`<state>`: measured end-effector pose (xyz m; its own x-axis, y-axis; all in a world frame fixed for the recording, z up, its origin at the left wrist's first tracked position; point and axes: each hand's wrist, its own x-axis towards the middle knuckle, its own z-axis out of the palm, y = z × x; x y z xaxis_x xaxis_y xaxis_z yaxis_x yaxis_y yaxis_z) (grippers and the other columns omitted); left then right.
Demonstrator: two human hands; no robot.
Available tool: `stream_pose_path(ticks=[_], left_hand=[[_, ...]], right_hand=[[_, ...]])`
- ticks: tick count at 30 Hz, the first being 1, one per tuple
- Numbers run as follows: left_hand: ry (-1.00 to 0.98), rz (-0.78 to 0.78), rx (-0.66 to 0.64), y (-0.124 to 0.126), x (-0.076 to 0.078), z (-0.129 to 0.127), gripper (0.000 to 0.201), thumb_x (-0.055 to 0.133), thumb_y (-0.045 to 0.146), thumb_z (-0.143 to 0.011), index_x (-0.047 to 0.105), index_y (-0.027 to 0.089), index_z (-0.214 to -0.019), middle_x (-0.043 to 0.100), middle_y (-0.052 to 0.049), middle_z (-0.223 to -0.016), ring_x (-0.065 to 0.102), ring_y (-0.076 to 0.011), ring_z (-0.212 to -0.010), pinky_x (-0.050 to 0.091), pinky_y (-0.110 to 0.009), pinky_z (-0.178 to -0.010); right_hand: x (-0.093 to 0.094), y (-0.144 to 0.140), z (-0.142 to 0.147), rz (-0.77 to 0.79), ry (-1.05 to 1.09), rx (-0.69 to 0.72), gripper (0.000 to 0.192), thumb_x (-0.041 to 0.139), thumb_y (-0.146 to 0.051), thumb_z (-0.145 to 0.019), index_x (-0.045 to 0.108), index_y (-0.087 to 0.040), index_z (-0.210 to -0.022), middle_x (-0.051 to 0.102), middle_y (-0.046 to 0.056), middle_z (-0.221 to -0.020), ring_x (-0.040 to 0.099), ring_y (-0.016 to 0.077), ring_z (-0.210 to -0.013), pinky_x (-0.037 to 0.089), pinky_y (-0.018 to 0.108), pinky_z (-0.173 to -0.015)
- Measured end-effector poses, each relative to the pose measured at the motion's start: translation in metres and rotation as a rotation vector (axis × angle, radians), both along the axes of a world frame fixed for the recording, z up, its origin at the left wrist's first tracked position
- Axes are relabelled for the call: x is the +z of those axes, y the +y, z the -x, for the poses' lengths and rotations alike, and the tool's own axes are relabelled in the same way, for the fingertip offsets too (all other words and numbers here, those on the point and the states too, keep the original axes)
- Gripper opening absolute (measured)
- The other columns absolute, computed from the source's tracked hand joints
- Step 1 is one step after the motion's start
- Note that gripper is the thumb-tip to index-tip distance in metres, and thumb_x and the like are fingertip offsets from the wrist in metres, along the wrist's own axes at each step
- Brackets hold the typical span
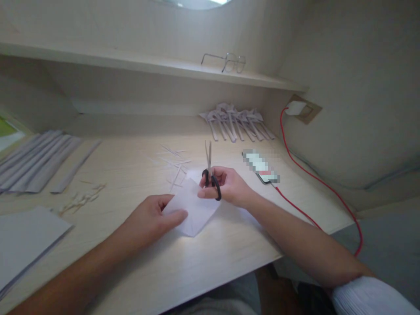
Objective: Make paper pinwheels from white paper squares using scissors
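Note:
My left hand point(164, 214) pinches the left side of a folded sheet of white paper point(193, 214), thumb on top. My right hand point(229, 183) grips a pair of scissors point(208, 162) by the black handles. The scissors' thin blades point away from me and stand nearly together, above the table. My right thumb reaches over the paper's upper edge; whether it presses on the paper I cannot tell. Just beyond the paper lie several thin white paper strips point(177, 162), loosely scattered.
Folded paper strips point(42, 157) lie at the left, near cotton swabs point(82, 197) and a paper stack point(29, 240). Folded paper pieces with stems point(232, 120) sit at the back. A phone point(260, 166) with a red cable point(315, 173) lies right. Glasses point(232, 62) rest on the shelf point(131, 63).

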<state>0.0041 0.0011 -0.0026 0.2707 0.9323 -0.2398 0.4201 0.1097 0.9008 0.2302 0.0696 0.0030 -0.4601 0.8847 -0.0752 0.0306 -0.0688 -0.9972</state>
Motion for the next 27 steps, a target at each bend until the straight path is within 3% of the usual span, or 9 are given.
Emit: stream_pose_path(ticks=[3,9,12,15,21,27], left_hand=[[-0.069,-0.013,0.046,0.008,0.006,0.005,0.02,0.076,0.04,-0.075,0.078,0.02,-0.078,0.072,-0.002,-0.07,0.061,-0.019,-0.061,0.039,-0.024,-0.053],[-0.308,-0.181,0.362,0.025,0.006,0.001,0.022,0.081,0.042,-0.075,0.074,0.021,-0.075,0.069,0.0,-0.071,0.059,-0.0148,-0.065,0.045,-0.022,-0.058],[-0.386,-0.088,0.31,0.025,0.0,-0.009,0.028,0.076,0.048,-0.08,0.077,0.02,-0.087,0.073,-0.004,-0.082,0.064,-0.0183,-0.072,0.05,-0.025,-0.061],[-0.405,-0.027,0.298,0.021,-0.002,-0.017,0.033,0.075,0.049,-0.08,0.076,0.016,-0.082,0.073,-0.007,-0.08,0.064,-0.0194,-0.07,0.053,-0.029,-0.064],[-0.434,-0.177,0.398,0.016,-0.001,-0.017,0.034,0.072,0.05,-0.084,0.075,0.016,-0.085,0.073,-0.006,-0.085,0.062,-0.0174,-0.073,0.052,-0.026,-0.064],[-0.336,-0.169,0.366,0.01,-0.006,-0.011,0.032,0.074,0.046,-0.082,0.073,0.015,-0.079,0.07,-0.004,-0.073,0.06,-0.0167,-0.067,0.049,-0.027,-0.064]], right_hand=[[-0.002,-0.004,0.001,0.026,-0.012,-0.032,0.034,0.093,-0.026,-0.051,0.066,-0.016,-0.07,0.064,-0.004,-0.062,0.056,0.0097,-0.055,0.044,0.022,-0.053],[0.002,0.0,-0.003,-0.006,0.048,-0.091,0.027,0.089,-0.031,-0.059,0.068,-0.015,-0.067,0.066,-0.002,-0.059,0.059,0.0111,-0.053,0.047,0.024,-0.053],[0.001,0.001,-0.004,-0.065,0.124,-0.184,0.023,0.087,-0.029,-0.062,0.071,-0.015,-0.07,0.067,-0.002,-0.061,0.059,0.0103,-0.054,0.047,0.023,-0.054],[-0.002,-0.001,-0.003,-0.073,0.16,-0.227,0.024,0.087,-0.03,-0.062,0.072,-0.014,-0.073,0.069,-0.001,-0.064,0.06,0.0108,-0.055,0.048,0.024,-0.056],[-0.004,-0.011,0.002,-0.089,0.046,-0.179,0.026,0.086,-0.034,-0.069,0.071,-0.014,-0.072,0.07,0.002,-0.058,0.061,0.0125,-0.054,0.047,0.025,-0.058],[-0.002,-0.014,0.004,-0.067,0.007,-0.184,0.026,0.086,-0.036,-0.07,0.07,-0.015,-0.072,0.07,0.002,-0.058,0.061,0.013,-0.054,0.047,0.027,-0.06]])
